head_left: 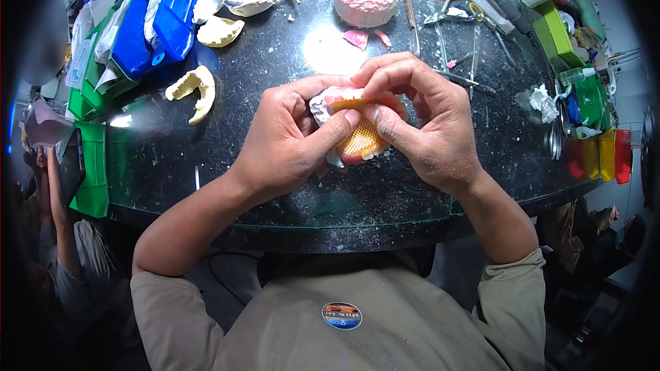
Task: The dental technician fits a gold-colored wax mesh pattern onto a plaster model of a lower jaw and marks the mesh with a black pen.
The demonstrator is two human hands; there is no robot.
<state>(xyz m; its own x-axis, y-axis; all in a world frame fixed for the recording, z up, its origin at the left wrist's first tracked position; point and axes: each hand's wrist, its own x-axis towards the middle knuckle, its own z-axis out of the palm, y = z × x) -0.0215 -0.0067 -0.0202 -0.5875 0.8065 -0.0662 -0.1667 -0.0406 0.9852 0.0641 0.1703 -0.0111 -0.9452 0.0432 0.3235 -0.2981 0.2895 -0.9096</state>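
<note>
Close in front of me, over the dark tabletop, I hold a denture piece with gold-coloured metal mesh [363, 141] and pink edges. White plaster [319, 107] shows beside it, under the fingers of my left hand [285, 134]. My left thumb presses on the mesh's left side, its fingers wrapped round behind. My right hand [433, 124] grips the other side, thumb on the mesh and bent fingers at the far rim. Much of the far edge is hidden behind the fingers. Pink wax scraps [356, 39] lie just beyond my hands.
Left are a yellowish horseshoe-shaped dental cast [195, 93], another cast [219, 31], and blue [175, 17] and green bins [89, 168]. A round pink-and-white plaster lump [366, 1] stands ahead. Pliers [450, 15], thin tools and crumpled white tissue [544, 104] lie right. People sit at both sides.
</note>
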